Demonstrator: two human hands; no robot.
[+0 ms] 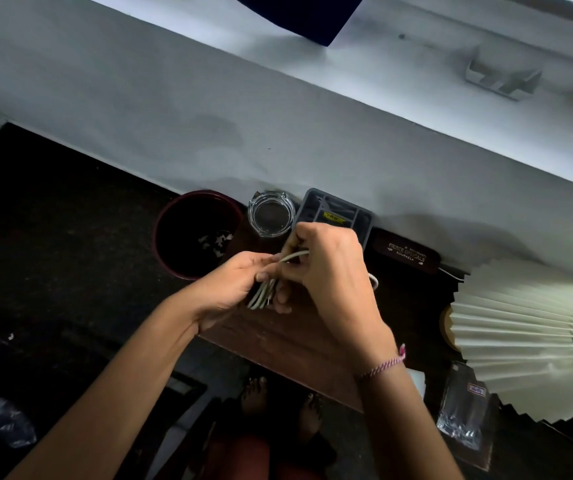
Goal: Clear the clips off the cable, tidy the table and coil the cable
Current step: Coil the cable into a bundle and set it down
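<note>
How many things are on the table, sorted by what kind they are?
Round containers: 2, dark red bucket and glass ashtray
Trays: 1, grey tray
Cases: 1, glasses case
Lampshades: 1, pleated lampshade
Cables: 1, white cable, held in both hands
Total: 6

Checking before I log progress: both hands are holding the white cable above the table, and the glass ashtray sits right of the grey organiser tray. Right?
Not quite. In the head view, the glass ashtray sits left of the grey organiser tray, between it and the dark red bin. The left hand and right hand do hold the white cable above the table.
</note>
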